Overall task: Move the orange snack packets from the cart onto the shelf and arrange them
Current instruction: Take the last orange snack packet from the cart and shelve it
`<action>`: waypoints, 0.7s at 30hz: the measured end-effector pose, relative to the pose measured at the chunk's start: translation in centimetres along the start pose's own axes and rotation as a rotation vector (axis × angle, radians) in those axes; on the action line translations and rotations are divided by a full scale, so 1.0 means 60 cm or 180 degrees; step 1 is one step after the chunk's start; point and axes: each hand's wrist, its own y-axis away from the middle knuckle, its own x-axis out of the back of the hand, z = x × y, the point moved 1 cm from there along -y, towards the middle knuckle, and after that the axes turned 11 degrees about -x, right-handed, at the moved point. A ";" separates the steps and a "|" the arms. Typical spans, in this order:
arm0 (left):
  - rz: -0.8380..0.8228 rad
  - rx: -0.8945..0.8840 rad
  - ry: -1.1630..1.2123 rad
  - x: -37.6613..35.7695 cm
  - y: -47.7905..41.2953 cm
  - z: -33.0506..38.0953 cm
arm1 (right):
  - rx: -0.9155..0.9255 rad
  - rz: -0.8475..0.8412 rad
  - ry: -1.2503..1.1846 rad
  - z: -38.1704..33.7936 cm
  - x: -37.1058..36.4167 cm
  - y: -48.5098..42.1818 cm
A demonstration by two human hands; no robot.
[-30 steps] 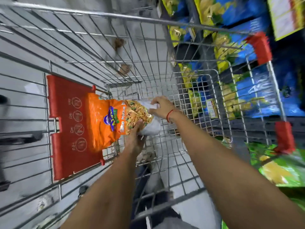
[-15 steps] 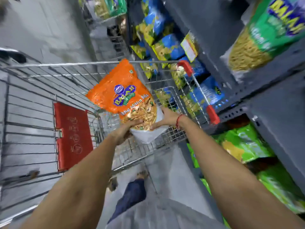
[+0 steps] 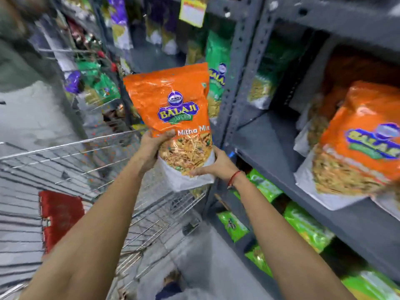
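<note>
I hold an orange snack packet upright in the air, just left of the grey shelf upright. My left hand grips its lower left side. My right hand, with a red thread on the wrist, cups its white bottom right corner. The wire cart is below and to the left, with a red flap in it. On the grey shelf to the right stands another orange packet, with more orange packets behind it.
Green snack packets fill the shelf below. A green packet and other bags hang farther along the aisle. A yellow price tag hangs above. The shelf board left of the orange packets is bare. Grey floor lies between cart and shelf.
Both hands lifted the orange packet out of the cart and carried it up and right toward the shelf. My view swung from the cart to the shelving.
</note>
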 end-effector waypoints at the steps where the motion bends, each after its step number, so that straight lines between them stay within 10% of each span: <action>1: -0.0088 -0.0049 0.0036 -0.028 0.000 0.005 | 0.0027 0.0118 0.0006 0.009 0.020 0.019; 21: -0.2962 -0.0127 -0.0033 -0.653 0.166 -0.036 | -0.0288 0.3296 -0.0090 0.223 0.348 0.508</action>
